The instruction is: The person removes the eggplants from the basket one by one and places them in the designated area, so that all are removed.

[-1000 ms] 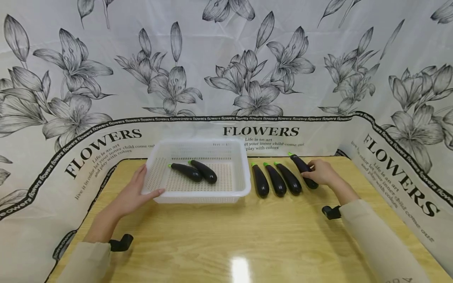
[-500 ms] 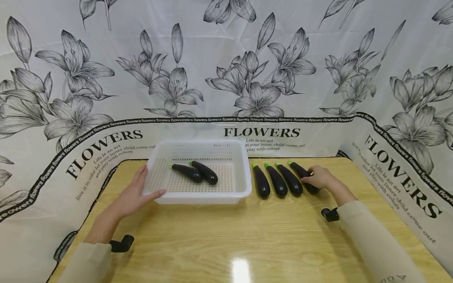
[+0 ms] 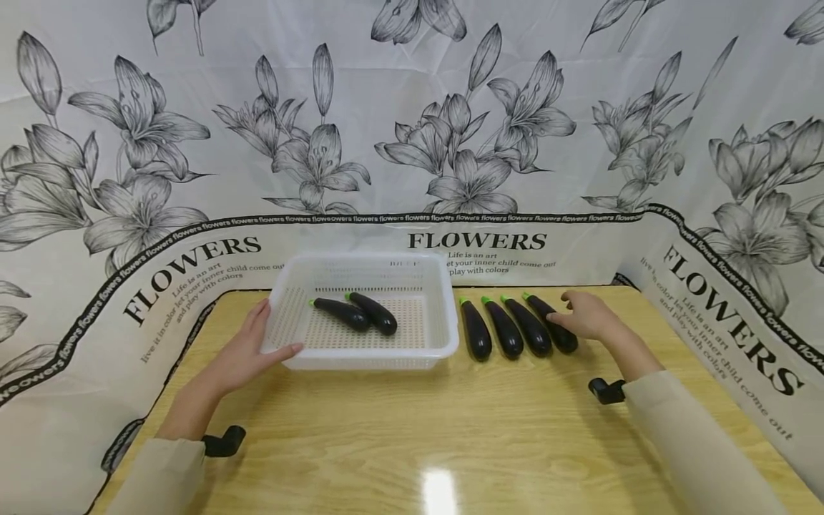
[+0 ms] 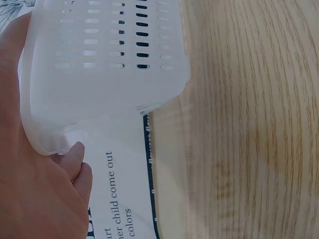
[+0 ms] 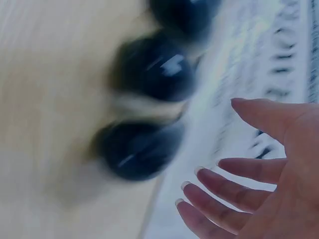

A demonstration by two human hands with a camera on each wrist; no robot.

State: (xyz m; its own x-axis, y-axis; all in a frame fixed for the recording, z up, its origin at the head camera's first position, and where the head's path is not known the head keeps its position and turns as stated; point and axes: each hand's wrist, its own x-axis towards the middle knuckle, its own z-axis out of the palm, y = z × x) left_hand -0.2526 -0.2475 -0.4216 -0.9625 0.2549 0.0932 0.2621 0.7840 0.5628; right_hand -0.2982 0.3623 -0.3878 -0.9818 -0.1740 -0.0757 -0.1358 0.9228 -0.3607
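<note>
My left hand (image 3: 234, 357) holds the left end of a white plastic basket (image 3: 367, 354), thumb along the front rim. In the left wrist view, the fingers (image 4: 75, 164) curl around the rim of the slotted basket (image 4: 104, 94). Inside it lie two dark eggplants (image 3: 341, 313) with green stem ends. Several more eggplants form a slanted row right of the basket. My right hand (image 3: 589, 315) is beside the rightmost eggplant (image 3: 543, 309); whether it touches is unclear. The right wrist view shows this hand (image 5: 259, 194) spread and holding nothing, near a blurred eggplant (image 5: 142, 152).
A wooden table (image 3: 360, 436) extends in front of the basket and the row. Printed floral cloth (image 3: 360, 179) hangs behind and along both sides. Black wrist mounts (image 3: 224, 441) stick out under the sleeves.
My right hand has laid the rightmost eggplant down parallel to the row and let go of it, its fingers opening. The left hand and the basket have stayed in place.
</note>
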